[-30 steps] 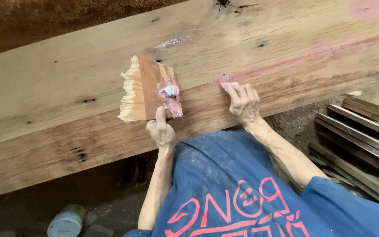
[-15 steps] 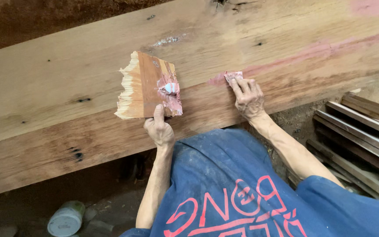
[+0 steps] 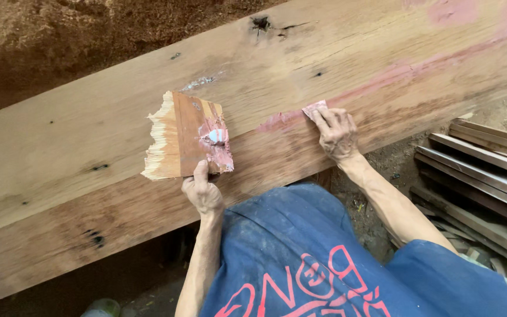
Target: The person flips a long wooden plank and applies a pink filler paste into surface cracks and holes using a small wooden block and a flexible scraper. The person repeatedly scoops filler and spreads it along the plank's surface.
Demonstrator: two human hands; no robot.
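Observation:
A big wooden beam (image 3: 89,147) runs across the view, with a pink smear of filler (image 3: 382,73) along its upper face. My left hand (image 3: 202,191) grips the lower edge of a splintered wooden board scrap (image 3: 180,135) that carries a blob of pink and whitish putty (image 3: 215,138). It rests on the beam. My right hand (image 3: 337,134) presses a small flat scraper (image 3: 314,109) smeared pink against the beam, at the left end of the pink streak.
A stack of narrow wooden slats (image 3: 482,176) lies at the right, below the beam. Sawdust-covered ground (image 3: 60,41) is beyond the beam at top left. A pale round container (image 3: 102,307) sits at the bottom edge. My blue shirt (image 3: 300,258) fills the lower middle.
My right hand has slid the scraper left and upward along the pink streak. My left hand still holds the board scrap in nearly the same place.

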